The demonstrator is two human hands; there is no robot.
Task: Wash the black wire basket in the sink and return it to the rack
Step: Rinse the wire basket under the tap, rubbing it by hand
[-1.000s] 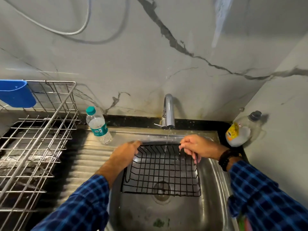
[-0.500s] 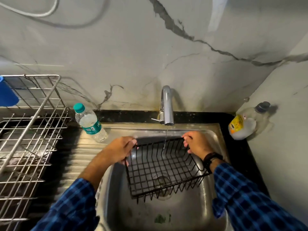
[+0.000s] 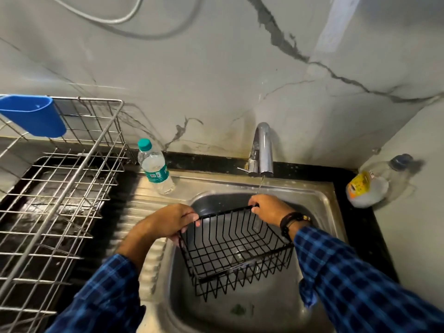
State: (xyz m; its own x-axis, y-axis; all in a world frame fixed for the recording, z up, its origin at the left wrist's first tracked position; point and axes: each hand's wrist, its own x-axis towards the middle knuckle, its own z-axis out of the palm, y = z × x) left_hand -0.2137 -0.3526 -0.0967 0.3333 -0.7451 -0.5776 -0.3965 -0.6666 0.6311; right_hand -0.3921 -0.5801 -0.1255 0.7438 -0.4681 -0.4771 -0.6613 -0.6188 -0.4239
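Black wire basket (image 3: 234, 251) is held over the sink (image 3: 319, 195) bowl, tilted, open side facing up and toward the camera, far rim high and near the tap (image 3: 263, 150). It looks clear of the sink floor; contact at the low corner can't be confirmed.

Left hand (image 3: 171, 222): fingers curled shut around the basket's left top corner. Right hand (image 3: 269, 210): fingers closed over the far top rim, wrist band just behind. Both grips sit on rim wire, not on the mesh.

A thin stream falls from the tap and lands about at the right hand and far rim. Most of the basket looks to be out of the stream.

Step in hand, as judged: rinsing. To do it well:
- Slide the basket back so the stream hits the mesh, not the knuckles.
- Rotate it slowly, one wall at a time, then the base. A thin stream covers little per pass.
- Keep both hands on opposite rims; wet wire is slippery and the frame twists if held by one corner.
- Keep the low edge inside the bowl so runoff stays in the sink, not on the drainboard (image 3: 134, 212).
- Shake off water over the bowl before the carry.

Rack (image 3: 72, 179) stands to the left on the counter, with a blue holder (image 3: 33, 114) clipped to its back rail. A water bottle (image 3: 156, 169) stands between rack and sink, close to the carry path; the basket likely needs to be lifted over it or passed in front.
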